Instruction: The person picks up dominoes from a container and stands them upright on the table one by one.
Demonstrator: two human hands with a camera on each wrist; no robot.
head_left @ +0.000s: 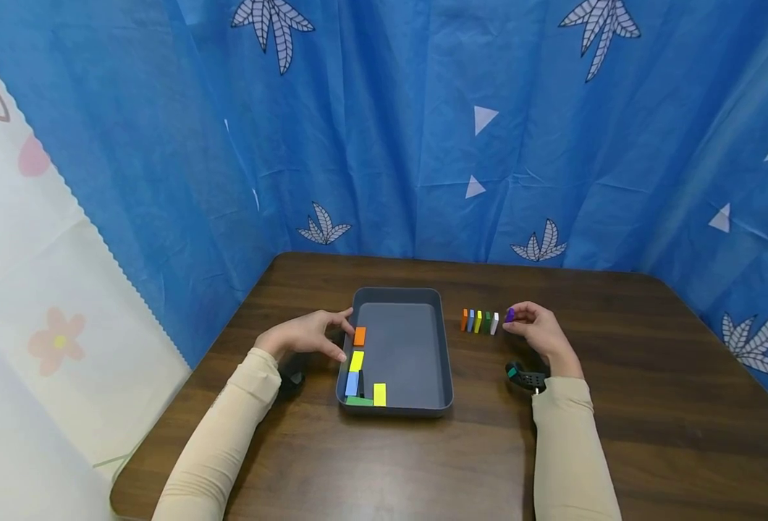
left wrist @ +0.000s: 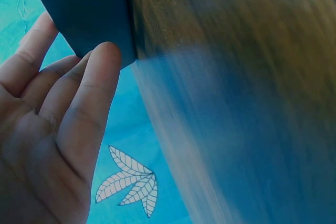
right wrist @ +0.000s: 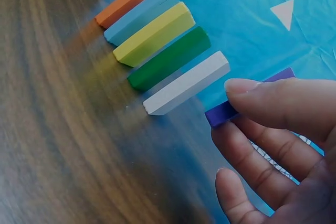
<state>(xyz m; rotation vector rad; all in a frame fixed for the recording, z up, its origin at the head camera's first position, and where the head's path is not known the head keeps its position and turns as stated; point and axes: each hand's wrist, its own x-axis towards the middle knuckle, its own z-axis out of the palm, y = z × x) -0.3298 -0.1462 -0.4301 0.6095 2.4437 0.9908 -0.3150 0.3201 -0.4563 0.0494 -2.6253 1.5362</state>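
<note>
My right hand pinches a purple domino-like block between thumb and fingers. Just left of it, a row of blocks stands on end: white, green, yellow, light blue and orange. At the left wall of a dark grey tray, my left hand rests with its fingers extended and spread along the rim; in the left wrist view they touch the tray's outside. Within the tray, near that wall, lie an orange block and a yellow block.
Also in the tray's near-left corner are a light blue block, a green block, a dark piece beside the blue one, and another yellow block. Beneath is a brown wooden table. Blue curtains hang behind it.
</note>
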